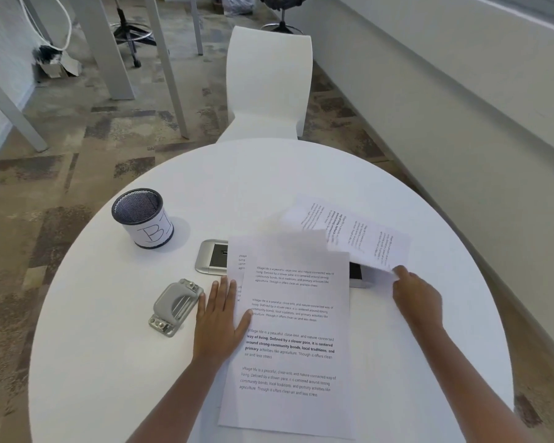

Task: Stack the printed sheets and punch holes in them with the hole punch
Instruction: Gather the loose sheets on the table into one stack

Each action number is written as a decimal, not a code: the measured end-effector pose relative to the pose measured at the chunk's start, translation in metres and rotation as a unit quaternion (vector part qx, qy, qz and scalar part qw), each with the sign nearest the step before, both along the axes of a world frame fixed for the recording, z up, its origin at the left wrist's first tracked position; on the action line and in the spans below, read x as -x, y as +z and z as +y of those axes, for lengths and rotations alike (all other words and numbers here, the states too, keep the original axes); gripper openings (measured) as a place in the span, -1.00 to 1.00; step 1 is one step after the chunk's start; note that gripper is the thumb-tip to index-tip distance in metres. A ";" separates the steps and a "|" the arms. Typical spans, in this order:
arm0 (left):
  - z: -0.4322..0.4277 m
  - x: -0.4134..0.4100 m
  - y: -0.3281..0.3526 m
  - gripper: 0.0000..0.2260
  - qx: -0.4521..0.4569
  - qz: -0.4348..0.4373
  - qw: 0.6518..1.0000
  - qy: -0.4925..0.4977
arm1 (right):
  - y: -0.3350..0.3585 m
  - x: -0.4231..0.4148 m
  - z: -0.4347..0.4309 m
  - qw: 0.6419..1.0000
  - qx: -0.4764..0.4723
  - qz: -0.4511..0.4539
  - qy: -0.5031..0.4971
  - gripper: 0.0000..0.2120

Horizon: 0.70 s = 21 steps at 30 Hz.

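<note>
Round white bench [173, 378] holds everything. Left hand [219, 318] lies flat and released, palm down, fingers spread on the left edge of the white printed text sheets [288, 340], likely pinning the pile so it won't slide while more paper comes in. At least two sheets there, top one skewed against the one under it, so edges not squared yet. Right hand [416, 298] pinches the near corner of a loose white printed sheet [359, 235], which is lifted, curled and motion-blurred above the pile's far right; looks like it is being carried over to go on top. Grey metal two-hole punch [175, 306] sits just left of the left hand, untouched, handle up, close by for the next step. Silver cable hatch [213, 257] set in the bench is partly under the sheets. Black mesh pen cup with white paper label [143, 217] stands well apart, far left. Judgement: stacking stage, punching not started.
</note>
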<state>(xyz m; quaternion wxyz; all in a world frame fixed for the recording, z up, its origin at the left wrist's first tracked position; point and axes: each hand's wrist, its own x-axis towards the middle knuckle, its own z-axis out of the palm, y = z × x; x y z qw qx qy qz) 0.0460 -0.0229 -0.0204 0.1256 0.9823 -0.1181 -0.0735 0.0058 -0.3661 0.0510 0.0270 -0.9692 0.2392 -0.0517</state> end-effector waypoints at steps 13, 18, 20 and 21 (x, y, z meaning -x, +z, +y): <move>0.009 -0.006 0.007 0.01 0.036 0.083 0.995 -0.038 | -0.001 0.075 0.043 0.975 -0.126 -0.164 0.085 -0.59; 0.004 -0.014 0.031 -0.62 0.317 0.164 0.929 0.095 | -0.030 0.107 0.060 0.978 -0.117 -0.102 0.139 -0.55; 0.006 -0.013 0.036 -0.62 0.356 0.176 0.912 0.103 | -0.032 0.115 0.060 0.979 -0.147 -0.091 0.108 -0.56; 0.007 -0.012 0.038 -0.60 0.325 0.178 0.925 0.085 | -0.033 0.118 0.059 0.980 -0.162 -0.085 0.084 -0.57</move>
